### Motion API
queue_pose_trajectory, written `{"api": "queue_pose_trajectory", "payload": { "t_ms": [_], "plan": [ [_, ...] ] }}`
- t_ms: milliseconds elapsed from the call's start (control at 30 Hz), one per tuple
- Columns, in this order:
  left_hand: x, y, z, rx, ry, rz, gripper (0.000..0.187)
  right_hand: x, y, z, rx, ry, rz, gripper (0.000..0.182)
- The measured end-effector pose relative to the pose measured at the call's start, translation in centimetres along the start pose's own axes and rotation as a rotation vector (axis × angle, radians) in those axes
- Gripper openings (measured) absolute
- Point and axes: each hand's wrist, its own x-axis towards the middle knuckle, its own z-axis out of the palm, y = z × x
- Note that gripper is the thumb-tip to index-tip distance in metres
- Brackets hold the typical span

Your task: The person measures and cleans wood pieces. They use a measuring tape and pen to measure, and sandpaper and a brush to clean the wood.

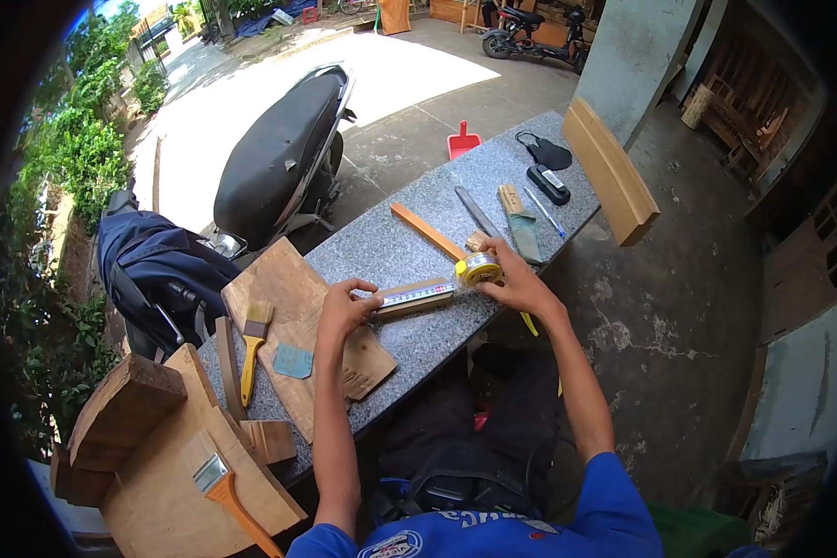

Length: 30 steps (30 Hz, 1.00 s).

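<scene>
My right hand [523, 282] is closed round a yellow tape measure [480, 269]. Its white blade [409, 296] is pulled out to the left, lying along a short wooden block [420, 305] on the granite tabletop [363, 244]. At the blade's far end, my left hand [348, 305] pinches the tape against the block's left end; the hook is hidden by the fingers. An orange-brown wooden strip [426, 230] runs up to the tape case. Just beyond my right hand lie a small wood piece [477, 241] and a grey metal tool [476, 210].
A wide board [293, 270] carries a paintbrush [254, 339] and green sandpaper [293, 361]. Lower left, another brush [225, 488] rests on curved wood. Toward the right are a sandpaper-wrapped block [521, 228], pen [546, 214], black case [549, 184] and curved board [609, 172]. A motorbike [274, 153] stands beyond.
</scene>
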Motion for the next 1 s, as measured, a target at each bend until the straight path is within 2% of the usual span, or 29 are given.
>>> {"api": "queue_pose_trajectory", "payload": {
  "t_ms": [100,233,333,433,500,567,600,700,733,833,867,1000],
  "plan": [
    [-1.4,-0.7,1.0,0.079,0.145,0.151,0.016,0.2,0.8,0.4,-0.056,0.041,-0.192,0.049],
    [-2.4,-1.1,1.8,0.166,0.275,0.305,0.014,0.5,0.4,-0.4,-0.068,-0.048,-0.221,0.046],
    [-3.0,-0.3,1.1,0.396,0.367,0.588,0.011,0.2,-0.9,-0.8,-0.158,-0.065,-0.214,0.043],
    [-4.6,2.4,0.1,0.383,0.259,0.604,0.008,-0.8,-3.3,-0.5,-0.286,-0.040,-0.257,0.043],
    [-5.5,4.6,0.0,0.274,0.162,0.714,0.007,-2.0,-4.6,0.9,-0.288,-0.054,-0.308,0.044],
    [-6.1,5.7,0.7,0.217,0.070,0.764,0.007,-3.7,-4.2,3.8,-0.056,-0.130,-0.131,0.048],
    [-6.3,6.0,1.2,0.217,0.025,0.760,0.008,-4.4,-4.5,4.5,0.096,-0.149,-0.108,0.060],
    [-6.5,5.9,1.6,0.170,-0.100,0.734,0.013,-5.7,-6.0,4.7,0.283,-0.268,-0.059,0.072],
    [-6.3,5.5,1.8,0.141,-0.133,0.742,0.014,-6.1,-5.2,5.2,0.129,-0.281,-0.243,0.080],
    [-6.4,5.2,2.0,0.097,-0.200,0.743,0.016,-7.5,-4.5,6.5,0.474,-0.401,-0.053,0.075],
    [-6.6,5.2,2.0,0.089,-0.214,0.737,0.016,-7.7,-4.4,6.1,0.578,-0.500,0.059,0.074],
    [-6.1,4.4,1.2,0.047,-0.144,0.686,0.017,-8.1,-2.5,6.1,0.491,-0.520,0.012,0.069]
  ]
}}
